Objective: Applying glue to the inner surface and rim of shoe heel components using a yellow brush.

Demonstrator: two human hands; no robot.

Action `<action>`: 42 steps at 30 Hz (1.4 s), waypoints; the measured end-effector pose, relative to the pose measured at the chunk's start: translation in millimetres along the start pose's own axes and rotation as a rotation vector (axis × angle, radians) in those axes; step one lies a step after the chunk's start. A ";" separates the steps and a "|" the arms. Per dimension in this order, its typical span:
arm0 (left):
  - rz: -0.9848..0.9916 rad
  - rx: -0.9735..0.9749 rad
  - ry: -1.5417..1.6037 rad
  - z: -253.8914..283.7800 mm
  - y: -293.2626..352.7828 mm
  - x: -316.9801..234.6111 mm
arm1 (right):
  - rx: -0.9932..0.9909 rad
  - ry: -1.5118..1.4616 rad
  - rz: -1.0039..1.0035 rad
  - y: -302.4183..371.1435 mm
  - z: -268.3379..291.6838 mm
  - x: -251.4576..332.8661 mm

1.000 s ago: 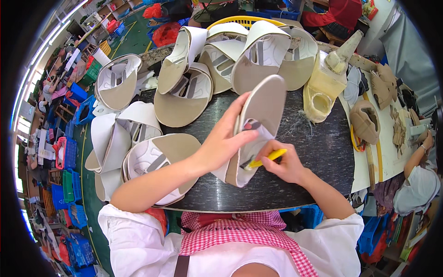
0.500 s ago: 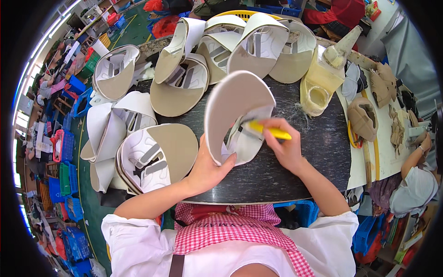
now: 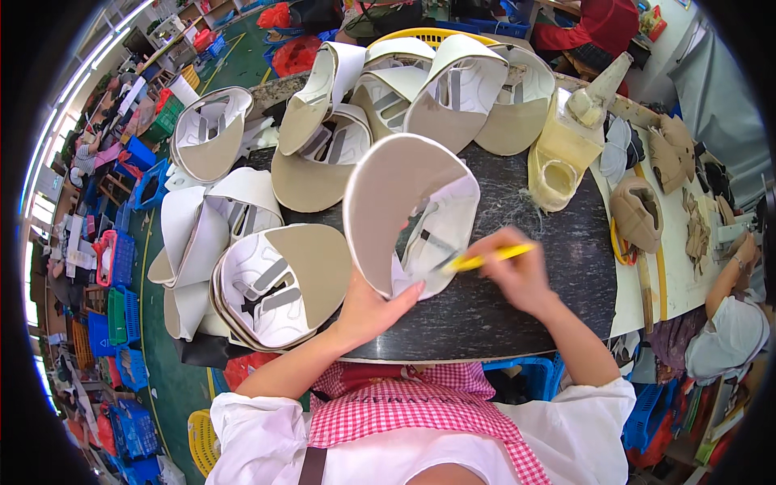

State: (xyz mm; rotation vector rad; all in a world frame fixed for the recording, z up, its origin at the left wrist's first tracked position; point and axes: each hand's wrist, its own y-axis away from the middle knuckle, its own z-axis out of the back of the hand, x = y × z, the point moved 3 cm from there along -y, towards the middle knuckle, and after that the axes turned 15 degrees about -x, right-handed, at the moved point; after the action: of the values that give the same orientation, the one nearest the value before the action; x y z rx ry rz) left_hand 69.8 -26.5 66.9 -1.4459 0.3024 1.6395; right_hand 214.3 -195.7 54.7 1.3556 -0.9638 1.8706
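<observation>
My left hand (image 3: 376, 303) grips the lower edge of a rounded beige-and-white shoe upper (image 3: 384, 194), thumb on the white inner side and fingers behind. The piece is held up over the dark tabletop, its white lining with a dark strip partly facing me. In my right hand (image 3: 513, 271), somewhat blurred, is a yellow-handled brush (image 3: 493, 257). Its tip is at the white lining near the lower right rim. Beside my left forearm lies a stack of similar uppers (image 3: 311, 259), beige with white linings and grey strips.
More uppers (image 3: 461, 89) crowd the table's far side and left. A yellowish, crusted glue container (image 3: 558, 137) stands at the far right. Beyond it, a side table (image 3: 675, 275) holds tan pieces (image 3: 637, 212). Another person's arm (image 3: 727, 279) reaches in at the right edge.
The brush has moved down along the lining to its lower right rim. The held upper has turned so that more of its inside shows. The whole view has shifted slightly.
</observation>
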 end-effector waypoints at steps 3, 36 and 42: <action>0.166 0.047 0.264 4.2 -7.5 -7.4 | -0.692 0.053 0.326 -31.2 77.6 7.8; -0.071 0.043 0.037 -6.4 -18.5 -19.3 | -0.347 0.066 0.183 3.9 34.1 6.7; -0.263 -0.068 -0.012 -12.0 -18.0 -14.1 | -0.440 0.644 0.327 -62.7 113.4 -4.6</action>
State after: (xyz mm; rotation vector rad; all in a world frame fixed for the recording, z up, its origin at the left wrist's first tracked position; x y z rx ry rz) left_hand 89.8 -31.0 82.6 -1.4581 0.0464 1.4560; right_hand 323.8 -257.9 85.7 0.3097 -1.1858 1.9741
